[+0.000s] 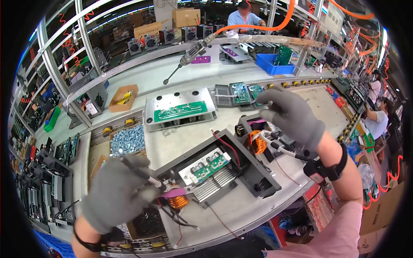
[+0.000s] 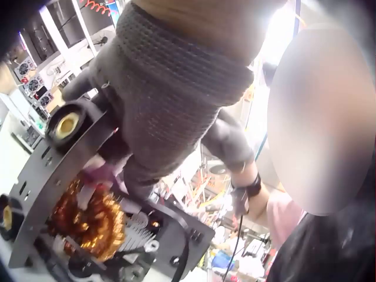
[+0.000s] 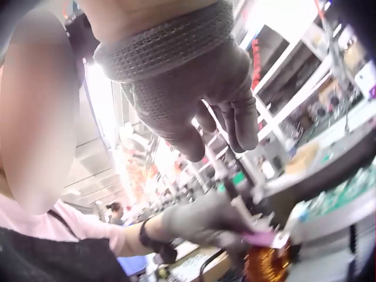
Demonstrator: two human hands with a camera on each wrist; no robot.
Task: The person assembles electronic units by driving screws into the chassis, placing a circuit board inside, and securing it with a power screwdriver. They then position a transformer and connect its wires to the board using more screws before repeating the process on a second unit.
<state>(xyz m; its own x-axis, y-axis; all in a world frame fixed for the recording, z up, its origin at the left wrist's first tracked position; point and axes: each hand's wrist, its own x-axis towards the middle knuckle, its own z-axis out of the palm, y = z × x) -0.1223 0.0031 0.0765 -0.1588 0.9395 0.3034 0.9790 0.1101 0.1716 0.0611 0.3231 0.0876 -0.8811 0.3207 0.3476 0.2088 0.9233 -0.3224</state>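
In the head view my left hand curls its fingers round a dark cable with a white sleeve, at the left end of an open grey case. Beside these fingers are a purple strip and a copper coil; the coil also shows in the left wrist view. A green board and metal fins lie inside the case. My right hand hovers over a second unit with an orange coil; its fingers hang loosely bent, holding nothing visible.
Behind the case stands a metal plate with a green board. A driver hangs above the bench. Screws fill a tray at left. A blue bin stands at the back, and a person is across the line.
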